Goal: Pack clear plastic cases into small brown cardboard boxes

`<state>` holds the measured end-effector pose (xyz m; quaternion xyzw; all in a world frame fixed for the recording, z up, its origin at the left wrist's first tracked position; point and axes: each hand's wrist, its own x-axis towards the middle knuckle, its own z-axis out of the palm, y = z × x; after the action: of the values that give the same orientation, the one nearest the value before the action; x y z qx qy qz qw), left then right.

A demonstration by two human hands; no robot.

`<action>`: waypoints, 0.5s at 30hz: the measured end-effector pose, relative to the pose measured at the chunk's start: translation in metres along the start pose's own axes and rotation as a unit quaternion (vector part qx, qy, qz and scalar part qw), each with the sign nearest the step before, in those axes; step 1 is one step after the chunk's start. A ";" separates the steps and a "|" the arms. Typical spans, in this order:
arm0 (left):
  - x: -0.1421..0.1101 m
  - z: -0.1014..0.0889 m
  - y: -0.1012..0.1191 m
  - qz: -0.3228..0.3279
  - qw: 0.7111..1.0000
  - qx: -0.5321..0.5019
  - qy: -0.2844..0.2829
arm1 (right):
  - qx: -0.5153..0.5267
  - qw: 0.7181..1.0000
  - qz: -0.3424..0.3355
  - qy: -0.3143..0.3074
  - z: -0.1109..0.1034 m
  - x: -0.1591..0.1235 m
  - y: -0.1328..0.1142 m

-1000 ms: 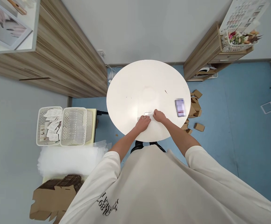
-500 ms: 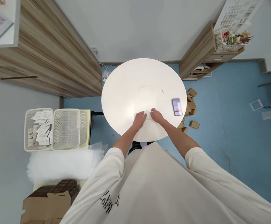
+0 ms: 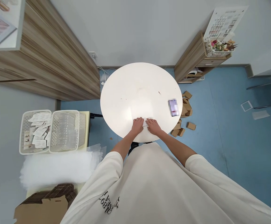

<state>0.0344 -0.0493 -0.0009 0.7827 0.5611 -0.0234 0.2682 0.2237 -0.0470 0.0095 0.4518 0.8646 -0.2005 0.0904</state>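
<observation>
A round white table (image 3: 137,90) stands in front of me. Near its front edge my left hand (image 3: 137,125) and my right hand (image 3: 153,126) lie side by side, fingers pressed down on a small clear or white flat item (image 3: 145,122) between them. Most of that item is hidden under my fingers, so I cannot name it. A phone (image 3: 173,107) lies on the table to the right of my right hand.
Two white baskets (image 3: 49,131) with papers and clear packets sit on a low yellow stand at the left. Below them lie bubble wrap (image 3: 56,166) and brown cartons (image 3: 44,205). Small cardboard boxes (image 3: 184,118) litter the blue floor right of the table. Wooden cabinets stand left and back right.
Both hands have drawn closer together and nearer the table's front edge, now covering the small item. The camera view has shifted slightly.
</observation>
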 end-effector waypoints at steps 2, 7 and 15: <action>-0.010 0.005 0.003 -0.005 1.000 -0.008 -0.003 | -0.011 1.000 -0.012 -0.010 0.007 -0.006 -0.002; -0.023 0.009 0.008 -0.013 1.000 -0.020 -0.006 | -0.043 0.998 -0.039 0.000 0.014 -0.012 -0.006; -0.025 -0.004 0.006 -0.016 0.999 -0.036 -0.028 | -0.038 0.998 -0.054 -0.011 -0.007 0.000 -0.013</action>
<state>0.0295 -0.0699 0.0136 0.7624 0.5664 -0.0292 0.3117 0.2132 -0.0505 0.0196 0.3983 0.8937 -0.1773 0.1058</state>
